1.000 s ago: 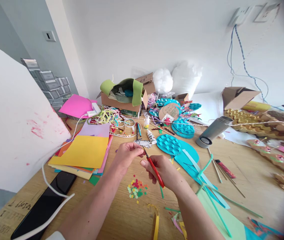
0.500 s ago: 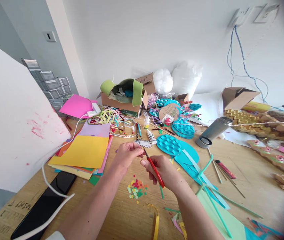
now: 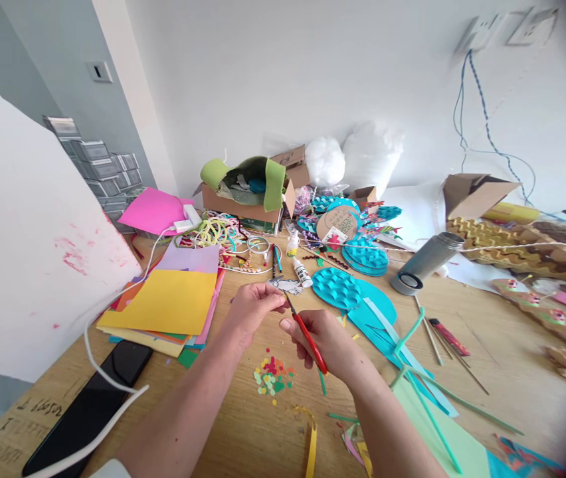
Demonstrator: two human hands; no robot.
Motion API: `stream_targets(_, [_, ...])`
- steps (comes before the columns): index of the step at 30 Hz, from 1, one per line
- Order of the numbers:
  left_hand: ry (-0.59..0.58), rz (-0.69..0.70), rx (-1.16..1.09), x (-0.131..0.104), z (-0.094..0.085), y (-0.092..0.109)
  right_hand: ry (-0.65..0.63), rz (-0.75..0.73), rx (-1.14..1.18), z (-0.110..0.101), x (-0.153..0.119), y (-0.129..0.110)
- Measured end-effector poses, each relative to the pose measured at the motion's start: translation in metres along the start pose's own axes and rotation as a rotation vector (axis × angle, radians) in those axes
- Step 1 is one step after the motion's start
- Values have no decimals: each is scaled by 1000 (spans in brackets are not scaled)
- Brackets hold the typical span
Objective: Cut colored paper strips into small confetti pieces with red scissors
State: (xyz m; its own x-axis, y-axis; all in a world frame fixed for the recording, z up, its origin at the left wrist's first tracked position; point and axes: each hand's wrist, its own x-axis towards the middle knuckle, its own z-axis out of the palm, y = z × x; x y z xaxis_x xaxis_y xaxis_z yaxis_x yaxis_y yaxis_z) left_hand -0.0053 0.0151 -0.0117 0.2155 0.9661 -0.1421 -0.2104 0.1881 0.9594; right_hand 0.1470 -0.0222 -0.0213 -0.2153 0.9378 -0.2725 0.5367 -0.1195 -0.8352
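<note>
In the head view, my right hand [image 3: 319, 335] is closed round red-handled scissors [image 3: 310, 342], whose blades point up and left. The blade tips meet the fingertips of my left hand [image 3: 258, 305]. That hand is pinched closed on something too small to make out. Below both hands, small round paper dots [image 3: 273, 377] in red, yellow, orange and green lie in a loose pile on the wooden table [image 3: 233, 425]. A fish-shaped paper cutout [image 3: 287, 285] lies just beyond my fingertips, partly behind them.
Left of my arms are stacked coloured papers [image 3: 163, 302] and a black phone [image 3: 94, 398] with a white cable across it. Two glue bottles [image 3: 301, 272], blue scaled paper ovals [image 3: 337, 288] and a grey thermos [image 3: 427, 262] stand or lie beyond my hands. A yellow strip [image 3: 311, 445] lies nearest me.
</note>
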Motion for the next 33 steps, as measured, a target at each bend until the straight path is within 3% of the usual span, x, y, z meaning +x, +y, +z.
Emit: stream_targets(33, [-35,-21,21,0,-3,0,-4,-9,-63,-3,-2,0])
